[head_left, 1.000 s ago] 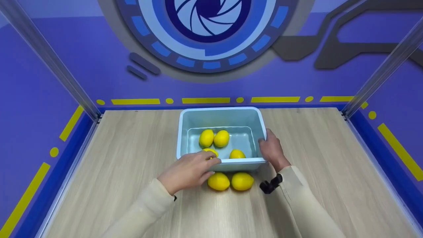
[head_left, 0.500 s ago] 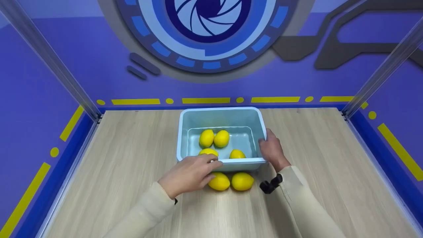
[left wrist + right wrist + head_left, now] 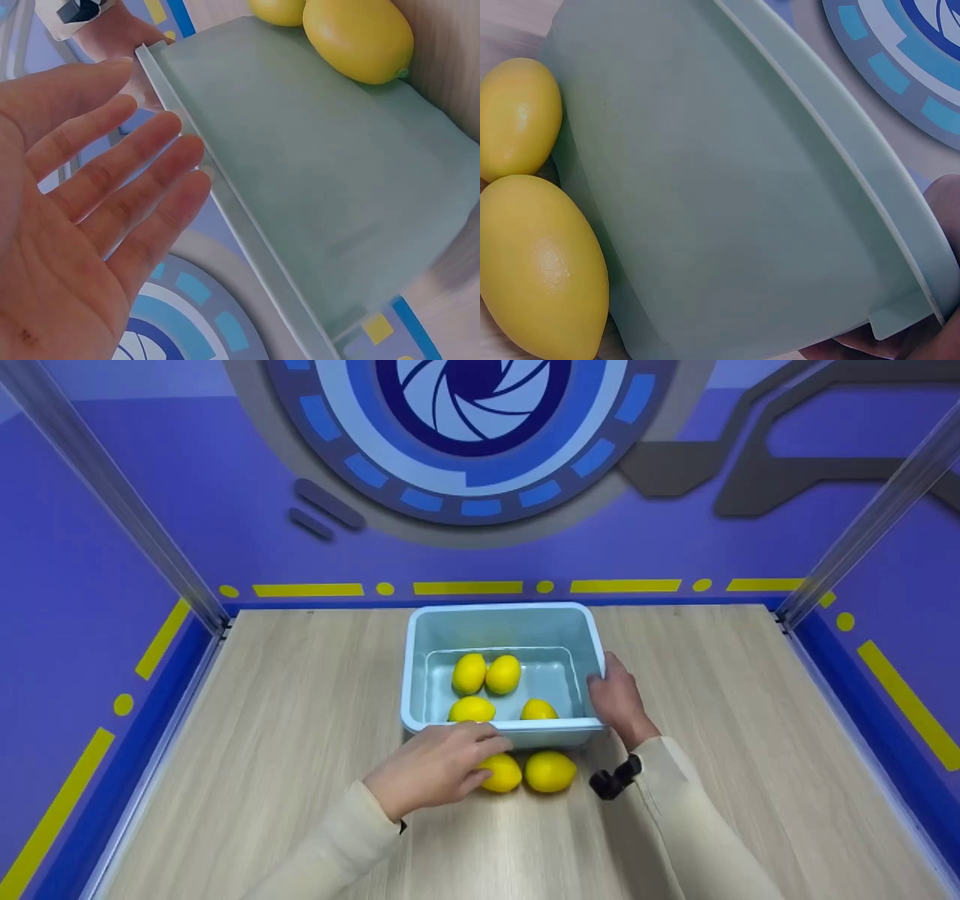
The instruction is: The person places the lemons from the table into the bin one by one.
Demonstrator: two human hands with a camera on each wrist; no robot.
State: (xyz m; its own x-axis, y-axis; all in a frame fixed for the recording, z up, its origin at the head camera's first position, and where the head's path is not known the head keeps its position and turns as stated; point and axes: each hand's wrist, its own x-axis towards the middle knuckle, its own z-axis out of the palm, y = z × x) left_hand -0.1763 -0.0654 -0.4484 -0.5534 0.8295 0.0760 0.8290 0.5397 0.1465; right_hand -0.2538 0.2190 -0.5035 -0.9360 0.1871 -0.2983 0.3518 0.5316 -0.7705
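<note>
A pale blue plastic bin [image 3: 551, 737] stands on the table, with several lemons inside; one is this lemon [image 3: 502, 674]. My right hand [image 3: 621, 701] grips the bin's right rim; in the right wrist view its fingers curl round the edge. Two more lemons lie outside, close against the front wall: a left lemon [image 3: 504, 774] and a right lemon [image 3: 550, 772]. My left hand [image 3: 435, 765] hovers at the bin's front rim, partly covering the left lemon. In the left wrist view its fingers are spread and relaxed, holding nothing.
The wooden tabletop [image 3: 300, 690] spreads to both sides of the bin. A printed blue back wall [image 3: 480, 559] rises just behind it, and panels with metal posts [image 3: 150, 517] border the sides.
My left hand has drawn back slightly from over the bin's rim toward the left outside lemon, uncovering the front-left lemon inside. My right hand and the bin have stayed put.
</note>
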